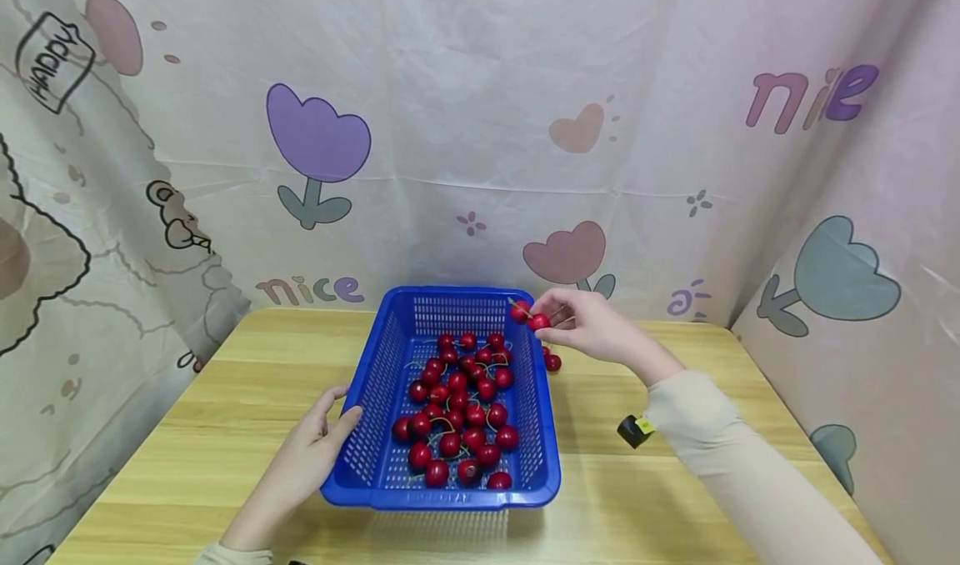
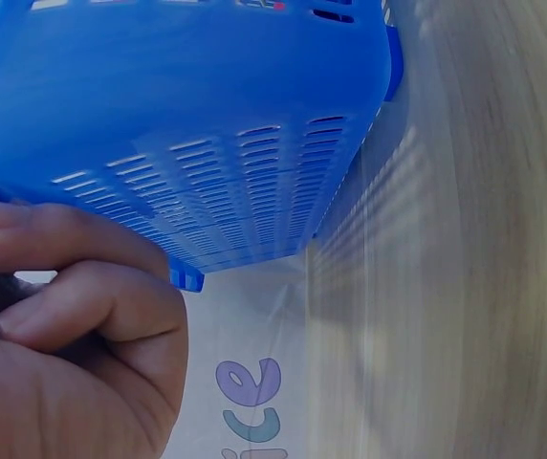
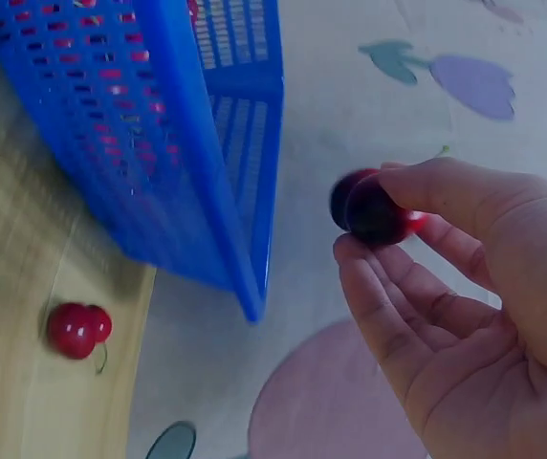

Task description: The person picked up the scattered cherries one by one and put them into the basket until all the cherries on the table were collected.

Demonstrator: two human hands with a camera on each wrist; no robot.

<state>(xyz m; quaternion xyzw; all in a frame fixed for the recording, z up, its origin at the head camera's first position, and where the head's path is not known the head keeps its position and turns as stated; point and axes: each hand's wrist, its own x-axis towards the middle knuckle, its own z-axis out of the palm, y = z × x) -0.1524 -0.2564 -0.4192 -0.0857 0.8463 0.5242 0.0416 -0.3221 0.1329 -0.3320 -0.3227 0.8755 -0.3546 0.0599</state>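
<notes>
A blue plastic basket (image 1: 442, 500) with slotted walls holds many red cherries (image 1: 457, 381) with thin stems. My left hand (image 1: 311, 448) grips its left rim, thumb on top and fingers at the outer side; up close, the left wrist view shows the curled fingers against the basket wall (image 2: 187, 86). Above the far right corner of the rim, my right hand (image 1: 592, 327) pinches a pair of cherries (image 1: 538, 322) between thumb and fingertips. The right wrist view shows these dark red cherries (image 3: 374, 208) apart from the basket, a green stem tip showing behind the thumb.
Just right of the basket, another pair of cherries (image 1: 553, 362) lies on the wooden table (image 1: 622, 498). A small black object with a yellow label (image 1: 634, 430) is beside the right sleeve. Patterned cloth (image 1: 450, 132) hangs behind the table and at both sides.
</notes>
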